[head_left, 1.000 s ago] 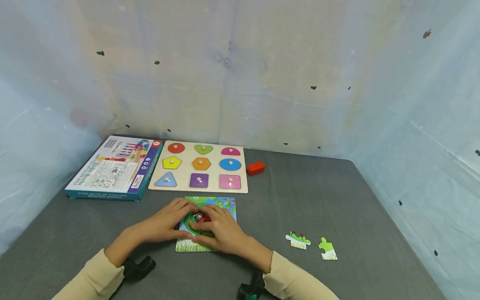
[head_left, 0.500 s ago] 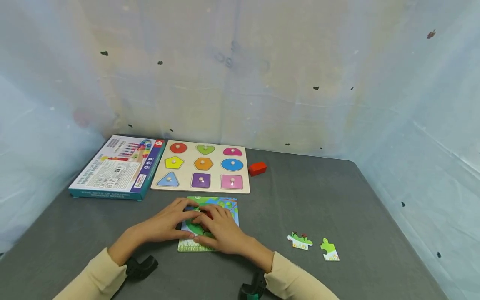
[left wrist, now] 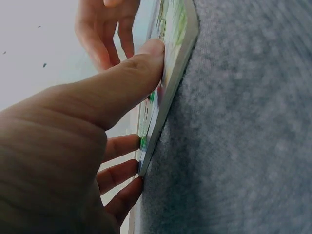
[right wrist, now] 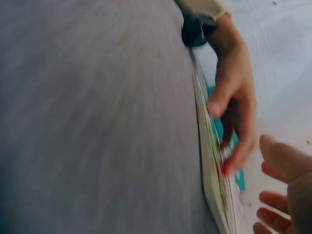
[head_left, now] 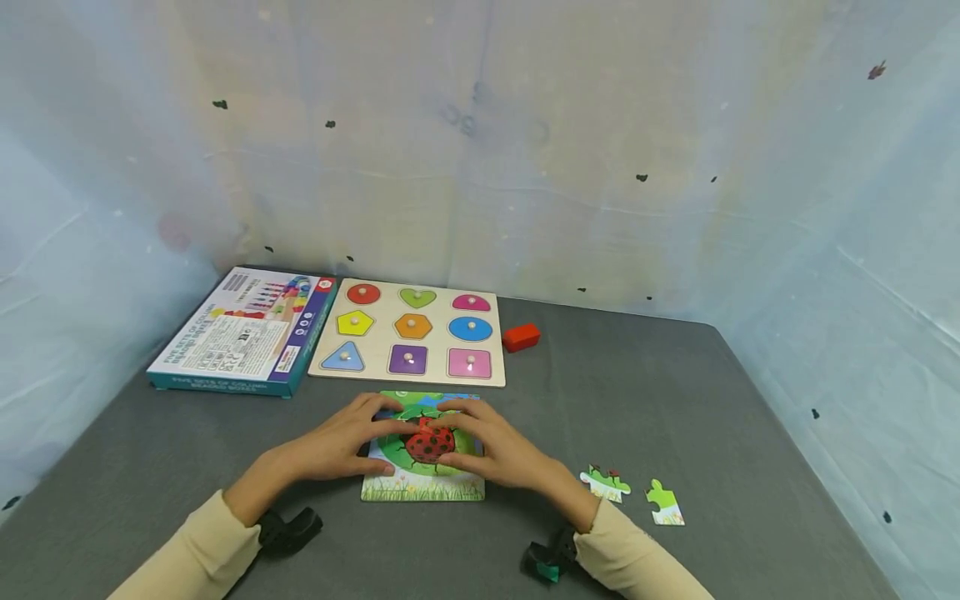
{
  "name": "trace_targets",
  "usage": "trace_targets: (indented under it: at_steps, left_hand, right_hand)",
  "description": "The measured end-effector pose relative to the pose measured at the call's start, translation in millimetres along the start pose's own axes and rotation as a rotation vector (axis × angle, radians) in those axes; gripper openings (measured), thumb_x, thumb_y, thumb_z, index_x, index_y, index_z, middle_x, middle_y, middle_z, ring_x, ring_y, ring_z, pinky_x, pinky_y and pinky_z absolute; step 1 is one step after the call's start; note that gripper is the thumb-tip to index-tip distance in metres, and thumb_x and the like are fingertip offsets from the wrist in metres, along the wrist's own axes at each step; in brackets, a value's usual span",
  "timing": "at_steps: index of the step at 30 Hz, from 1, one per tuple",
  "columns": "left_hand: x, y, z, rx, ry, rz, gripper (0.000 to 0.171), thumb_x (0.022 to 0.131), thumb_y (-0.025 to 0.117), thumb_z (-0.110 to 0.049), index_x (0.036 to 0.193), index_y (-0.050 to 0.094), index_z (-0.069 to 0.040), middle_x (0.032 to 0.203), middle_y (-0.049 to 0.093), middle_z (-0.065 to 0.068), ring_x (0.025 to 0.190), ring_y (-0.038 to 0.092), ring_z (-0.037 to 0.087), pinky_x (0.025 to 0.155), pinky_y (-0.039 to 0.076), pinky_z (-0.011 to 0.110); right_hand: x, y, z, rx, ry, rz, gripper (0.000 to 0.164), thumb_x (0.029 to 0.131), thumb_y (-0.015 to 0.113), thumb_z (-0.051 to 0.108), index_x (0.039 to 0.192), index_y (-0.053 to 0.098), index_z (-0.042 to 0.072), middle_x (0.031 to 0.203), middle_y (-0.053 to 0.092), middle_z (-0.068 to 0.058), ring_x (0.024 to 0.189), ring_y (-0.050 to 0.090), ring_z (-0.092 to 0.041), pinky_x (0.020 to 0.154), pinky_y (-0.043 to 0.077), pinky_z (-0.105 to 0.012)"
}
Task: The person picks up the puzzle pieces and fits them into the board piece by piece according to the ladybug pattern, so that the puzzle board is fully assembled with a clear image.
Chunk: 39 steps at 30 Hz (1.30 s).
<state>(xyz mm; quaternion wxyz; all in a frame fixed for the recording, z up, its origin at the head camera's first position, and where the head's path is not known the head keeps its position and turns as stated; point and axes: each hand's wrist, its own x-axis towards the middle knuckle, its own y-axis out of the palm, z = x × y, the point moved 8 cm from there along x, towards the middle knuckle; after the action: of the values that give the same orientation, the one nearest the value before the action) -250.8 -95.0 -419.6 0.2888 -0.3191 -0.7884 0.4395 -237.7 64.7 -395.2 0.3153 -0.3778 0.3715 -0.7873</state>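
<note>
A square jigsaw puzzle (head_left: 423, 490) with a red ladybug on a green leaf lies on the grey table. My left hand (head_left: 341, 442) rests on its left side. In the left wrist view the thumb (left wrist: 141, 66) touches the puzzle's face and the other fingertips meet its edge. Over the puzzle's right side hovers my right hand (head_left: 498, 446), fingers spread and holding nothing; the right wrist view has it apart from the board. Two loose puzzle pieces lie to the right: one green and white (head_left: 604, 485), one with a green top (head_left: 664, 503).
Behind the puzzle lies a wooden shape board (head_left: 378, 350) with knobbed pieces. A flat toy box (head_left: 232, 333) is left of it, and a red block (head_left: 521, 337) touches or nearly touches its right edge. Pale sheeting (head_left: 555, 233) stands behind the table.
My right hand has drawn right and lifted off the puzzle's middle, uncovering the ladybug. The left hand stays on the left side. Everything shifts slightly rightward as the head view turns.
</note>
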Motion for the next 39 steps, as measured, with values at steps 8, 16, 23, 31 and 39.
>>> trace_targets:
  at_steps: [8, 16, 23, 31, 39]
  left_hand:
    - [-0.5, 0.5, 0.5, 0.012, -0.001, -0.003, 0.055, 0.083, 0.065, -0.046, 0.133, 0.052, -0.026, 0.133, 0.041, 0.011, 0.121, 0.036, 0.029, 0.092, 0.038, 0.054]
    - [0.0, 0.8, 0.3, 0.016, -0.002, 0.0, 0.056, 0.084, 0.064, -0.047, 0.134, 0.051, -0.026, 0.134, 0.041, 0.011, 0.122, 0.036, 0.029, 0.092, 0.038, 0.054]
    - [0.2, 0.5, -0.6, 0.019, -0.011, 0.01, 0.055, 0.084, 0.063, -0.047, 0.134, 0.051, -0.027, 0.134, 0.041, 0.01, 0.122, 0.036, 0.029, 0.093, 0.038, 0.055]
    - [0.0, 1.5, 0.0, 0.038, -0.005, 0.009, 0.055, 0.085, 0.062, -0.049, 0.135, 0.05, -0.028, 0.134, 0.041, 0.01, 0.122, 0.036, 0.029, 0.092, 0.039, 0.054]
    - [-0.1, 1.2, 0.3, 0.04, -0.007, 0.006, 0.056, 0.084, 0.062, -0.049, 0.135, 0.05, -0.028, 0.135, 0.041, 0.01, 0.122, 0.036, 0.029, 0.092, 0.039, 0.054]
  right_hand:
    - [-49, -37, -18, 0.019, 0.081, -0.074, 0.058, 0.081, 0.074, 0.028, 0.131, 0.05, 0.009, 0.134, 0.047, -0.009, 0.125, 0.043, -0.019, 0.098, 0.039, -0.04]
    - [-96, -60, -30, -0.009, 0.203, -0.117, 0.074, 0.072, 0.081, 0.022, 0.136, 0.046, 0.011, 0.134, 0.047, -0.008, 0.121, 0.046, -0.02, 0.098, 0.039, -0.036]
    - [-116, -85, -10, 0.0, 0.235, -0.114, 0.076, 0.069, 0.082, 0.011, 0.135, 0.046, 0.006, 0.13, 0.048, -0.015, 0.114, 0.049, -0.024, 0.089, 0.044, -0.033]
    - [-155, -80, -42, -0.029, 0.314, -0.072, 0.074, 0.073, 0.079, 0.027, 0.136, 0.046, 0.009, 0.134, 0.046, -0.001, 0.121, 0.045, -0.014, 0.094, 0.041, -0.027]
    - [-168, -81, -44, -0.023, 0.322, -0.056, 0.073, 0.071, 0.08, 0.031, 0.134, 0.05, 0.011, 0.133, 0.047, -0.002, 0.121, 0.045, -0.012, 0.095, 0.038, -0.022]
